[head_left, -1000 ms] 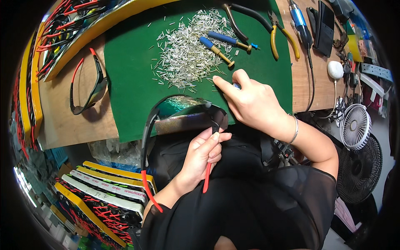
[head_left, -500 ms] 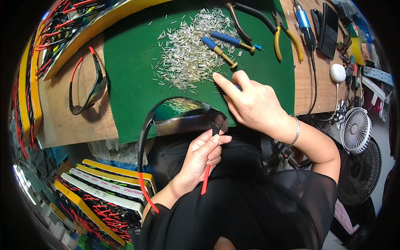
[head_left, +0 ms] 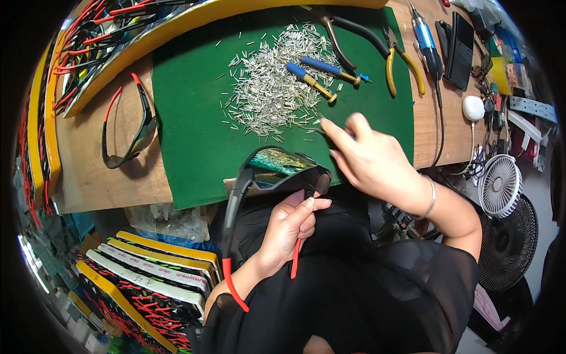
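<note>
My left hand [head_left: 289,224] is closed around one arm of a pair of sport sunglasses [head_left: 239,194], close to its hinge. The glasses have a black frame, red arm tips and a mirrored green-gold lens; they hang over the table's near edge, the other arm pointing down toward me. My right hand [head_left: 374,156] is at the near right side of a heap of small silver pins [head_left: 274,88], index finger reaching to the loose pins. Its other fingers are curled, and what they hold, if anything, is hidden. Two blue-handled brass-tipped hand tools [head_left: 306,78] lie on the heap.
A green mat [head_left: 194,130] covers the table's middle. Yellow-handled cutters [head_left: 398,62], dark-handled pliers [head_left: 339,44] and a blue-and-black corded tool [head_left: 427,44] lie right. Another pair of sunglasses [head_left: 138,133] rests left, by a yellow-edged box [head_left: 135,50] of glasses. White fan [head_left: 500,184] at right.
The sunglasses have tilted and shifted a little right and down with my left hand. My right hand has moved slightly right and down; a bit of blue seen in it earlier is hidden now.
</note>
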### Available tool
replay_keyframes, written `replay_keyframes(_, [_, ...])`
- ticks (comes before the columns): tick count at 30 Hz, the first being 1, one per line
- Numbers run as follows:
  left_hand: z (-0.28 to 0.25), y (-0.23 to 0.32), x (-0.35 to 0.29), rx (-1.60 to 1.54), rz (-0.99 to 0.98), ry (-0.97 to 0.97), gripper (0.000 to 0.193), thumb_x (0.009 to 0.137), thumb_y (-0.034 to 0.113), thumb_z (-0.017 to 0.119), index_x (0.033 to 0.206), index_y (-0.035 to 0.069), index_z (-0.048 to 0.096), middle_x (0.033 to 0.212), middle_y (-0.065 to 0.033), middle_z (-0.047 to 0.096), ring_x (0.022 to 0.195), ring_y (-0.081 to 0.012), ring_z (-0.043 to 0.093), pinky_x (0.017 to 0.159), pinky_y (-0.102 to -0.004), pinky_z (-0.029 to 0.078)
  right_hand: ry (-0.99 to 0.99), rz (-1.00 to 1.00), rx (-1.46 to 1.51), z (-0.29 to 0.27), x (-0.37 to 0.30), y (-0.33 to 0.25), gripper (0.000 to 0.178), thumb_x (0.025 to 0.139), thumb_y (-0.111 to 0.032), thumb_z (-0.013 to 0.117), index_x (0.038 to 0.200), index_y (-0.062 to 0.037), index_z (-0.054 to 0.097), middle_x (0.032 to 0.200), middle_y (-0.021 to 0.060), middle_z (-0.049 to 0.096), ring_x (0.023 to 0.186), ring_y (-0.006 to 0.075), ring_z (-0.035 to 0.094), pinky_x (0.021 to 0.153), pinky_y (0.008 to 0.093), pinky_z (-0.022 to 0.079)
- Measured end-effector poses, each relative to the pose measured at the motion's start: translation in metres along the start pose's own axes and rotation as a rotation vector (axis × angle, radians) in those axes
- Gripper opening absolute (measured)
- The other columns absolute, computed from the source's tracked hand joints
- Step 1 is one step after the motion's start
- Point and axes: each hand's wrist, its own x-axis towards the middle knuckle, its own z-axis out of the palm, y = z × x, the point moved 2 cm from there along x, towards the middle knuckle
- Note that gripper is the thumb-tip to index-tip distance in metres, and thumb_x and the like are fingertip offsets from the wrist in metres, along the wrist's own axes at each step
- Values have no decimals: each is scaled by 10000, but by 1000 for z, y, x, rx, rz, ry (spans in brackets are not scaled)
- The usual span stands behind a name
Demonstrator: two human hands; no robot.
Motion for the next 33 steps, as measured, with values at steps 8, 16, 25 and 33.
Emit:
replay_keyframes(8, [7, 1, 0, 49, -8, 22, 195, 908, 123, 452, 1071, 22, 490, 953, -57, 615, 484, -2, 327, 417, -139, 269, 76, 68, 140, -5, -14, 11, 358, 778, -104, 577, 1128, -72, 514, 832, 116, 460, 619, 257, 563, 544, 334, 485])
replay_keyframes(16, [-1, 0, -3, -54, 37, 26, 187, 910, 111, 449, 1063, 11, 489, 951, -81, 617, 481, -2, 329, 409, -128, 281, 130, -2, 34, 11, -14, 8, 386, 716, -64, 594, 1098, -76, 542, 822, 105, 450, 607, 212, 557, 503, 306, 476])
replay_keyframes(25, [0, 0, -3, -61, 31, 26, 189, 910, 117, 454, 1060, 10, 496, 941, -83, 621, 482, -2, 331, 409, -126, 279, 155, 6, 6, 17, -10, 6, 392, 751, -74, 597, 1137, -105, 541, 802, 100, 454, 577, 222, 546, 463, 311, 459])
replay_keyframes(33, [1, 0, -3, -15, 34, 28, 208, 914, 136, 451, 1074, 11, 491, 924, -62, 614, 478, 1, 321, 406, -133, 272, 137, -29, 16, 14, -6, 4, 439, 754, -63, 581, 1178, -166, 537, 770, 95, 435, 520, 214, 524, 451, 306, 446])
